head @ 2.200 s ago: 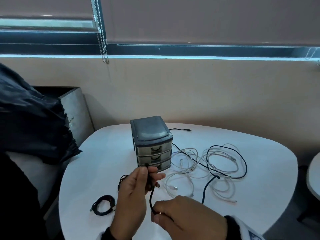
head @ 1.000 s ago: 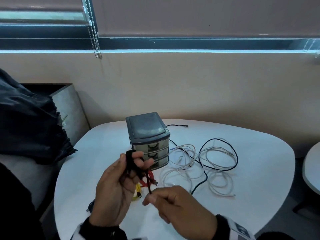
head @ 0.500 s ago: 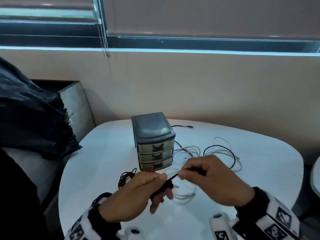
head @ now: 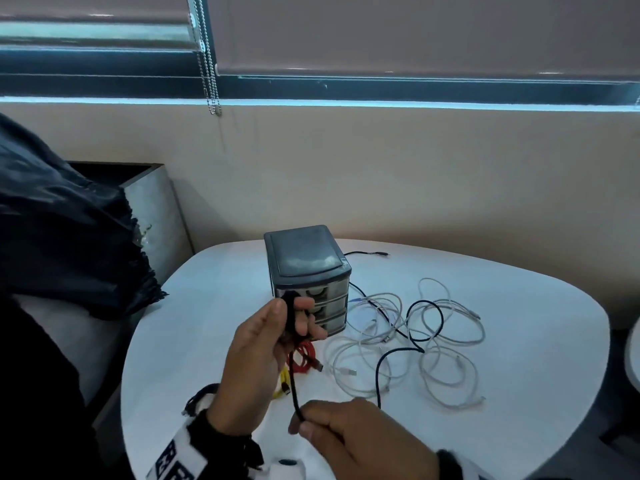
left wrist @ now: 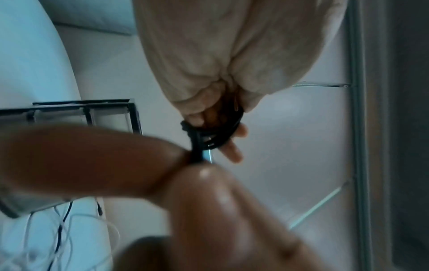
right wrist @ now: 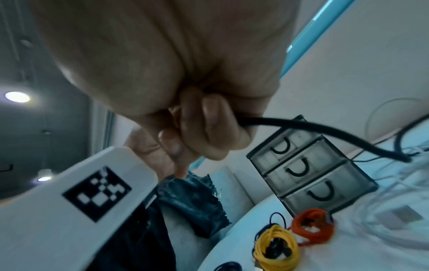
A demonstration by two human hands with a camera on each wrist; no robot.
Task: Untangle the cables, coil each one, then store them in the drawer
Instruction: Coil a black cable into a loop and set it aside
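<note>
Change since half a second ago: the right hand (head: pixel 349 434) has dropped from beside the left hand (head: pixel 263 351) to low in front of the person, drawing a length of the black cable (head: pixel 293 382) taut between the two; the left hand has risen before the drawer unit (head: pixel 310 271).
Left hand grip: thumb and fingers curled round a small bundle of black loops, held upright.
Right hand grip: fingers closed in a fist on the free run of the same cable, seen plainly in the right wrist view (right wrist: pixel 209 128).
Cable location: in the air between both hands, its far end trailing into the tangle of white cables (head: pixel 415 341) on the table (head: pixel 536 323).
Finished coils: a red coil (head: pixel 304 358) and a yellow coil (right wrist: pixel 276 243) lie just in front of the drawers; a dark coil (head: pixel 199 398) sits near the left wrist.
Risk, snag: the trailing end probably still crosses the white loops; a hard pull could drag the heap or tighten a knot.
Risk, coil: the loops may spring loose if the left thumb eases.
Risk, drawers: all three appear shut; opening one needs a free hand.
Hidden: loop count in the left hand, the cable's far plug, drawer contents.
Blurred: left wrist view, fingers fill the foreground.
</note>
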